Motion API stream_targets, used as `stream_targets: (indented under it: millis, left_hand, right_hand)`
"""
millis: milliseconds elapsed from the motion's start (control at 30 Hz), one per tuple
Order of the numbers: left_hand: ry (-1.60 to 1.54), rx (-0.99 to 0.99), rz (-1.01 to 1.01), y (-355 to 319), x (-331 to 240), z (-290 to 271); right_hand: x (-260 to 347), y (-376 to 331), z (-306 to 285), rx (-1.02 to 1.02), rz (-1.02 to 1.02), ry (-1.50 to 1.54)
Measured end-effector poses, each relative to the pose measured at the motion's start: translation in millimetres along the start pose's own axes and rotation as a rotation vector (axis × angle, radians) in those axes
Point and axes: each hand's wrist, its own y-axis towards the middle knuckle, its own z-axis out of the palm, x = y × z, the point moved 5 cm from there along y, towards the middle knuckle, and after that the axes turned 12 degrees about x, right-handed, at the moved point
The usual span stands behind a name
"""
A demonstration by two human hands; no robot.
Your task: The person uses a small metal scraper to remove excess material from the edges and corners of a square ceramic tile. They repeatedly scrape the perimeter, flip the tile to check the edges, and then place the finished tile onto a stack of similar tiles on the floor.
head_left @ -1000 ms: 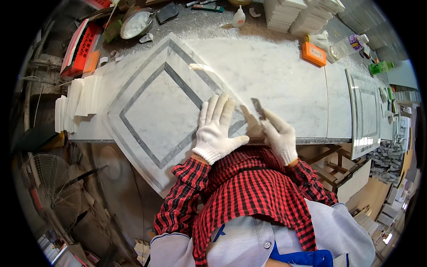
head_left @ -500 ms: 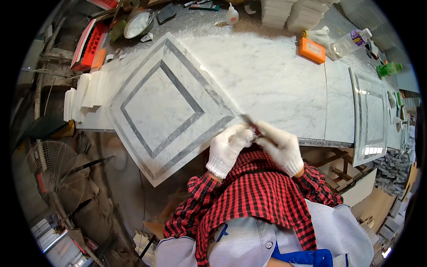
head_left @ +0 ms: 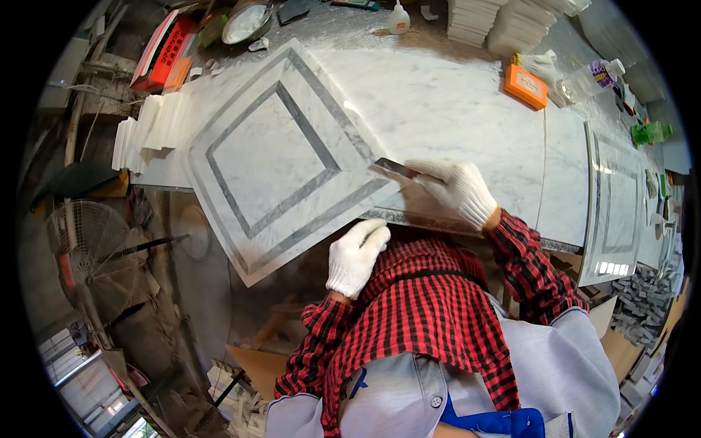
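A square marble panel (head_left: 277,157) with grey inlaid borders lies turned like a diamond on a long marble workbench (head_left: 467,109), its near corner hanging past the front edge. My right hand (head_left: 456,190), in a white glove, is shut on a flat metal blade (head_left: 394,169) whose tip touches the panel's right corner. My left hand (head_left: 356,255), also gloved, hangs below the bench edge in front of my chest, fingers curled and holding nothing.
An orange box (head_left: 526,86), a white glove and a plastic bottle (head_left: 591,79) lie at the far right. Stacks of white tiles (head_left: 475,18) stand at the back, more tiles (head_left: 146,128) at the left end. A second inlaid panel (head_left: 621,204) lies right. A fan (head_left: 87,248) stands below left.
My left hand came off the panel and dropped below the bench edge. My right hand moved up onto the bench with the blade, now at the panel's right corner.
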Motion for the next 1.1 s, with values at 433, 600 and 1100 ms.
stream_targets:
  millis: [433,600,1100]
  left_hand:
    - [-0.082,-0.158,-0.033,21,10,-14]
    - [-0.064,-0.142,-0.034,21,6,-16]
    - [-0.036,-0.142,-0.048,20,3,-15]
  right_hand:
    - [21,14,22,0.094,-0.041,-0.334]
    - [22,19,14,0.099,-0.091,-0.301]
    - [4,20,14,0.21,-0.072,-0.224]
